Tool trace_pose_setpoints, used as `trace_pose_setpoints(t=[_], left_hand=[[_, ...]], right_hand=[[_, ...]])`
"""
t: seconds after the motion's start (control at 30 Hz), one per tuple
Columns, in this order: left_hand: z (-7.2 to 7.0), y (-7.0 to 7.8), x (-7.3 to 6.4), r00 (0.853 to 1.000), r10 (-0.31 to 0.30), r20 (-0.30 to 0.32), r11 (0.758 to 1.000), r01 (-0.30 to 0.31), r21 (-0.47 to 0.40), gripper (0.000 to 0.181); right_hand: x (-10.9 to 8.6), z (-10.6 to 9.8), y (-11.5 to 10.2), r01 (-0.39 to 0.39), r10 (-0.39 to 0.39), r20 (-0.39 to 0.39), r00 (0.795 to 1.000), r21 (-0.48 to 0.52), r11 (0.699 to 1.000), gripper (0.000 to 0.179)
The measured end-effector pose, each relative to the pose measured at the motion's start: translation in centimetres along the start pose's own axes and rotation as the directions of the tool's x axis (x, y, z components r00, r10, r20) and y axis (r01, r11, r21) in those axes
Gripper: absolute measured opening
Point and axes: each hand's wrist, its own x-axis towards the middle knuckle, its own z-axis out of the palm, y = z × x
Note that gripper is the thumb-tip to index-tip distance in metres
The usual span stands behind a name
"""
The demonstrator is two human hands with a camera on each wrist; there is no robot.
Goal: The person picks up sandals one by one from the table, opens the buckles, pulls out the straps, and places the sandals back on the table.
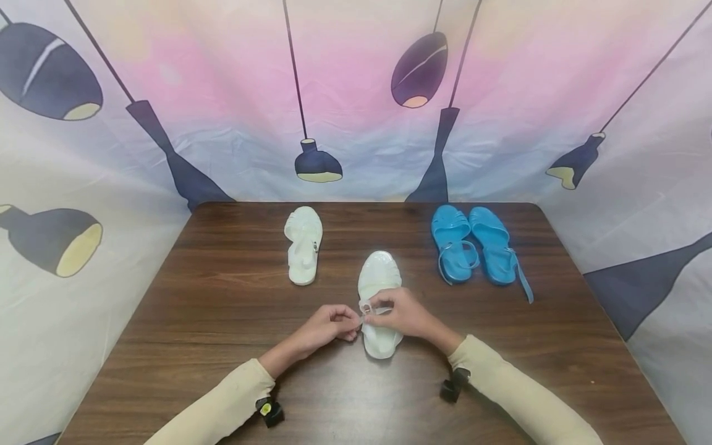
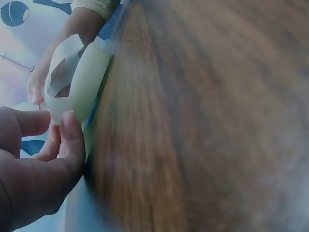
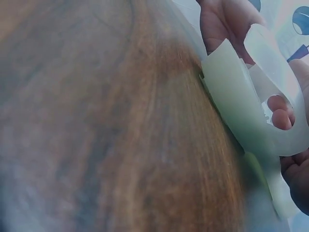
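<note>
Your left hand [image 1: 330, 326] pinches the end of a white strap [image 1: 381, 311] between thumb and fingertips, coming in from about 8 o'clock of the sandal it belongs to. Your right hand [image 1: 405, 314] reaches over from 4 o'clock and pinches the same strap near its fastening, index finger on the 12 o'clock side, thumb on the 6. The two grips almost meet at the sandal's 9 o'clock edge; that suggests one steadies the fastening while the other has control of the thin end. Just how the strap sits in the fastening is too small to tell.

The white sandal [image 1: 380, 272] under your hands lies flat on the table, toe at 12 and heel at 6, probably so both hands reach the ankle strap evenly.

Farther out, at 10 o'clock, its matching sandal [image 1: 303, 259] lies flat with its toe toward 12, apart from your elbows, likely to leave you working room. At 2 o'clock, two blue sandals [image 1: 492, 225] lie close together as a pair, toes toward the far edge. The left one's strap forms a loop; the right one's trails loose toward 5 o'clock. The wooden table [image 1: 222, 284] bears them all, with a lamp-patterned cloth [image 1: 356, 80] behind it at 12.
</note>
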Motion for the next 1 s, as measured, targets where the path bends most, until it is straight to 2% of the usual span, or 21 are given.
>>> trace_pose_setpoints(t=[0.1,0.33,0.57,0.67,0.83,1.0], left_hand=[[0.0,-0.3,0.0,1.0,0.007,0.0,1.0,-0.007,-0.019,0.02],[-0.1,-1.2,0.5,0.996,0.085,0.031,0.991,-0.081,-0.106,0.022],[0.3,-0.5,0.7,0.999,0.015,0.037,0.989,-0.01,-0.15,0.027],[0.4,-0.2,0.6,0.999,0.017,0.034,0.99,-0.012,-0.144,0.027],[0.6,-0.1,0.5,0.999,-0.012,-0.034,0.983,0.006,-0.185,0.023],[0.6,-0.1,0.6,0.996,-0.023,-0.091,0.972,0.001,-0.235,0.025]], right_hand=[[0.0,0.0,0.0,-0.004,0.004,0.006,1.0,0.004,1.0,0.02],[-0.1,-0.2,-0.2,-0.01,0.009,0.016,1.0,0.011,1.0,0.02],[-0.1,-0.3,-0.5,0.0,-0.001,0.017,1.0,0.018,1.0,0.016],[-0.1,-0.2,-0.5,-0.001,0.0,0.028,1.0,0.024,1.0,0.015],[-0.1,-0.1,-0.6,0.002,-0.002,0.022,1.0,0.028,1.0,0.014],[-0.2,0.0,-0.7,0.055,-0.055,0.005,0.998,0.014,0.998,0.013]])
